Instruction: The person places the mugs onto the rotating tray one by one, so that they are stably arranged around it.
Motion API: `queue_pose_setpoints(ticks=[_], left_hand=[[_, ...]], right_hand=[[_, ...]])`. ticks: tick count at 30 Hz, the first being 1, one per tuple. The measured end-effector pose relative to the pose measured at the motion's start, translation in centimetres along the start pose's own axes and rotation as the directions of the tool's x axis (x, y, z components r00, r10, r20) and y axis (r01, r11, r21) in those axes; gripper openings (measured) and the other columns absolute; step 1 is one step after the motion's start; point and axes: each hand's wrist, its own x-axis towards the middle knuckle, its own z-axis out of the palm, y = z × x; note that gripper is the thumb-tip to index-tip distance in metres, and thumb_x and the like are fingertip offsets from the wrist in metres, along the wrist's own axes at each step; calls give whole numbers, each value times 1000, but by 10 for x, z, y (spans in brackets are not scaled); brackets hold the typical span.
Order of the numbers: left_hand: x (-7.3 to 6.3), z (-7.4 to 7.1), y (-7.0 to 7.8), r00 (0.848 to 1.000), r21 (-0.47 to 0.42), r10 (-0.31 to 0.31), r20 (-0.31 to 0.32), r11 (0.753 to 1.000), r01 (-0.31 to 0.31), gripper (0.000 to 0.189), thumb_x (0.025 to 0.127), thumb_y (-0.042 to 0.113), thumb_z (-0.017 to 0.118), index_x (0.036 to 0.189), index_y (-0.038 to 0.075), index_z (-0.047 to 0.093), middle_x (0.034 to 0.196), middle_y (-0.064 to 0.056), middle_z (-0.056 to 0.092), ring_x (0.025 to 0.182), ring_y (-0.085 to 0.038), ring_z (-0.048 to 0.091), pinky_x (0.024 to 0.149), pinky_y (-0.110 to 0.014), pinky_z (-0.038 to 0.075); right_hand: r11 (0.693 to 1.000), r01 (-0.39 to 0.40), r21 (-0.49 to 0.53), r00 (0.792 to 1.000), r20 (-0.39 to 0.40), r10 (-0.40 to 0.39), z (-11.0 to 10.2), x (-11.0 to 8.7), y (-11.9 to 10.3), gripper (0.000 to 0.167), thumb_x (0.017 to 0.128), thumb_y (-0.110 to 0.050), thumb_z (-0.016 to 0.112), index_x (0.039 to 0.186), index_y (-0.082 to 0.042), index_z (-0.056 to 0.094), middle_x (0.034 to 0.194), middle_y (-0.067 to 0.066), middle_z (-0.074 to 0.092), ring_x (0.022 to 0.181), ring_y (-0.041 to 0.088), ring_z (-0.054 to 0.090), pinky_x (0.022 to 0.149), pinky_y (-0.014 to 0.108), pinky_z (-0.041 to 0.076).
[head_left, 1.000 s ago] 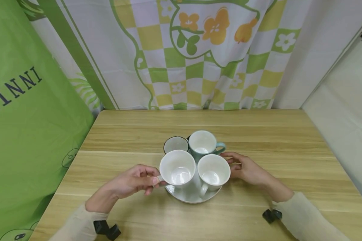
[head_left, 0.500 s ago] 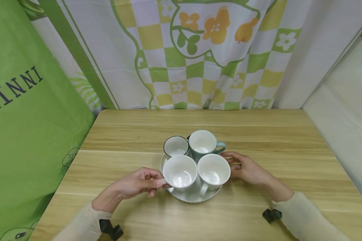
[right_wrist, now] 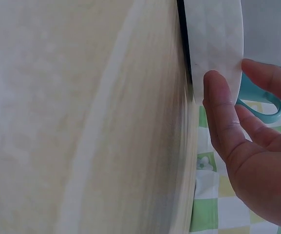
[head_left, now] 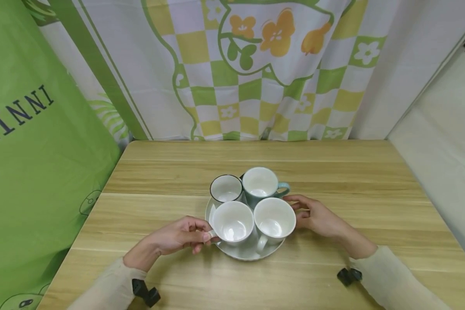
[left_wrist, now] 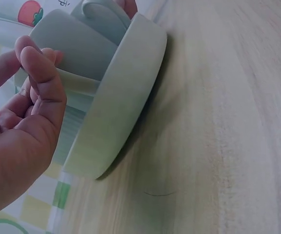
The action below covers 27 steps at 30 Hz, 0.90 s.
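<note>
My left hand (head_left: pixel 178 237) pinches the handle of the front-left white mug (head_left: pixel 233 221), which sits in a round white dish (head_left: pixel 244 253) with a raised wall. Beside it in the dish stands another white mug (head_left: pixel 275 220), its handle toward me. Behind them are a teal mug (head_left: pixel 260 184) with a white inside and a smaller black-rimmed mug (head_left: pixel 226 189). At the right side, my right hand (head_left: pixel 319 218) rests its extended fingertips against the outer wall of the dish (right_wrist: pixel 215 46), as the right wrist view shows. The dish's floor is mostly hidden by the mugs.
The dish stands mid-front on a wood-grain table (head_left: pixel 333 172). A patterned curtain (head_left: pixel 255 103) hangs along the back edge, a green cloth (head_left: pixel 42 150) on the left and a pale one (head_left: pixel 441 120) on the right. Both forearms wear black wrist devices.
My left hand has moved slightly right and lowered the front-left white mug into the dish, uncovering more of the black-rimmed mug. My right hand has stayed in place.
</note>
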Motion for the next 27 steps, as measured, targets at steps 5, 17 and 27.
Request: queue_pose_setpoints(ticks=[5, 17, 27], left_hand=[[1, -2, -3, 1000, 0, -1, 6, 1000, 1, 23, 99, 9, 57, 100, -14, 56, 118, -17, 68, 67, -1, 57, 62, -13, 47], [6, -8, 3, 1000, -2, 8, 29, 1000, -7, 25, 100, 12, 57, 96, -13, 57, 112, -10, 71, 63, 0, 55, 60, -14, 47], [15, -15, 6, 999, 65, -9, 41, 998, 6, 39, 97, 13, 58, 92, -24, 46, 94, 2, 72, 58, -1, 45, 55, -14, 39]], right_hand=[[1000, 0, -5, 1000, 0, 0, 0, 0, -1, 67, 86, -10, 77, 145, -4, 46, 125, 24, 64, 108, 29, 65, 78, 24, 57], [1000, -1, -2, 1000, 7, 1, -1, -1, -1, 68, 86, -11, 77, 146, -4, 45, 126, 25, 63, 102, 23, 68, 78, 24, 57], [1000, 7, -24, 1000, -3, -7, -1, -1, 0, 68, 86, -13, 78, 145, -5, 46, 125, 23, 64, 105, 24, 66, 79, 24, 56]])
